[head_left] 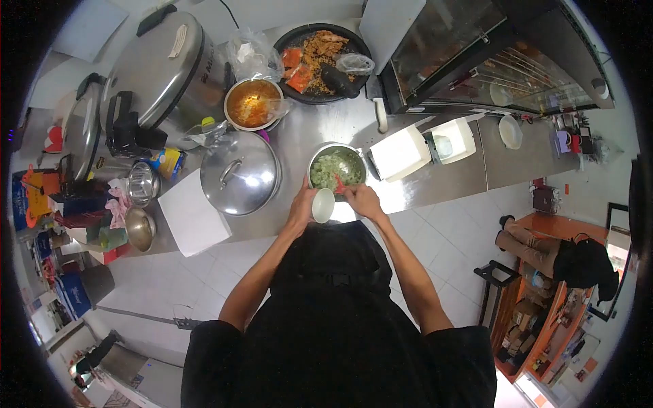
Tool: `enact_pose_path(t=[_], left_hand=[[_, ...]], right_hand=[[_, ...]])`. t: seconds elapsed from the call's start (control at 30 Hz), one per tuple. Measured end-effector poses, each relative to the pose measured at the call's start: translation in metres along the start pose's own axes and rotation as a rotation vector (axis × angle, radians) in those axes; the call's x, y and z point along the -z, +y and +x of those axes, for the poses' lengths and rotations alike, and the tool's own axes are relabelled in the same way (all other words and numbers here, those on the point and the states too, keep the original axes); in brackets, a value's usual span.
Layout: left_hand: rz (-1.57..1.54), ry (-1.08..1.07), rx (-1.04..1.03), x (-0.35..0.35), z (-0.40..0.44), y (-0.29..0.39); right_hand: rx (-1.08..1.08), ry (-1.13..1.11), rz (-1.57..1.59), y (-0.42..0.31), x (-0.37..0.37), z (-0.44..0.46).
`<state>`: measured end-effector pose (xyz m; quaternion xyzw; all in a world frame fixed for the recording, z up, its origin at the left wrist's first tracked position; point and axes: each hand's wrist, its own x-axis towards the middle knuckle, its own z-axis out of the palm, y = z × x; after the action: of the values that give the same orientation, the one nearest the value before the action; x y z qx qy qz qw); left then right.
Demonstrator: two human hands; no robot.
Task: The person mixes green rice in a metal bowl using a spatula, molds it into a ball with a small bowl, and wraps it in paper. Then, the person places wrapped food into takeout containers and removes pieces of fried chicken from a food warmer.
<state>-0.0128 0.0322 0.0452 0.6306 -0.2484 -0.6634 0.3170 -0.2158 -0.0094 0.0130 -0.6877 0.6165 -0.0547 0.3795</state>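
A metal bowl (358, 152) of chopped pale-green vegetable (331, 167) stands on the steel counter in front of me. My left hand (301, 207) is closed around a small pale-green bowl (323, 205), held by the near rim of the metal one; its contents cannot be made out. From the right, my right hand (364, 201) grips a red utensil (340, 183) whose end reaches into the vegetable. Its exact kind is partly hidden by the fingers and the food.
Left of the bowl lie a large steel lid (239, 173) and a white sheet (194, 214). Behind are a pot of orange sauce (253, 104), a black mortar dish (322, 62) and a knife (381, 115). White containers (400, 154) stand right. A person (578, 262) is far right.
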Motion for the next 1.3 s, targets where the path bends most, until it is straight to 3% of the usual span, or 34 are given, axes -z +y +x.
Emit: enact_pose_path(t=[0.2, 0.27, 0.47, 0.6, 0.67, 0.7, 0.73, 0.77, 0.87, 0.9, 0.97, 1.1, 1.17, 1.2, 1.23, 1.3], left_hand=[[-0.178, 0.021, -0.104, 0.012, -0.002, -0.015], [-0.008, 0.278, -0.319, 0.024, 0.003, -0.03], [-0.246, 0.29, -0.389, 0.027, -0.001, 0.006], [-0.048, 0.3, -0.426, 0.012, 0.017, 0.045], [-0.026, 0.093, -0.338, 0.009, 0.054, 0.038], [-0.03, 0.096, -0.342, 0.003, 0.058, 0.044], [-0.246, -0.055, -0.133, -0.007, 0.062, 0.052], [-0.455, -0.209, 0.081, -0.015, 0.063, 0.056], [-0.655, -0.334, 0.139, -0.023, 0.069, 0.056], [-0.649, -0.342, 0.136, -0.025, 0.069, 0.058], [-0.683, -0.306, 0.186, -0.029, 0.065, 0.056], [-0.815, -0.276, 0.228, -0.021, 0.066, 0.047], [-0.835, -0.237, 0.249, -0.017, 0.068, 0.044], [-0.838, -0.235, 0.248, -0.015, 0.068, 0.044], [-0.852, -0.249, 0.253, -0.014, 0.068, 0.043], [-0.866, -0.262, 0.26, -0.016, 0.065, 0.043]], right_hand=[[-0.112, 0.021, 0.233, 0.014, 0.001, -0.008], [-0.135, -0.009, 0.384, 0.029, 0.006, -0.01], [-0.078, -0.027, 0.543, 0.05, 0.042, -0.016], [0.007, -0.015, 0.546, 0.036, 0.079, -0.025], [0.066, 0.026, 0.477, 0.003, 0.109, -0.032], [0.096, 0.091, 0.204, -0.026, 0.124, -0.038], [0.124, 0.157, -0.069, -0.045, 0.128, -0.04], [0.124, 0.161, -0.071, -0.053, 0.122, -0.039], [0.294, 0.497, -0.354, -0.072, 0.097, -0.04], [0.197, 0.492, -0.373, -0.067, 0.079, -0.038], [0.232, 0.533, -0.437, -0.07, 0.062, -0.046], [0.271, 0.584, -0.308, -0.081, 0.068, -0.065], [0.169, 0.666, -0.012, -0.08, 0.078, -0.069], [-0.029, 0.508, 0.069, -0.083, 0.088, -0.073], [-0.026, 0.506, 0.067, -0.076, 0.085, -0.07], [-0.03, 0.417, 0.451, -0.052, 0.065, -0.06]])
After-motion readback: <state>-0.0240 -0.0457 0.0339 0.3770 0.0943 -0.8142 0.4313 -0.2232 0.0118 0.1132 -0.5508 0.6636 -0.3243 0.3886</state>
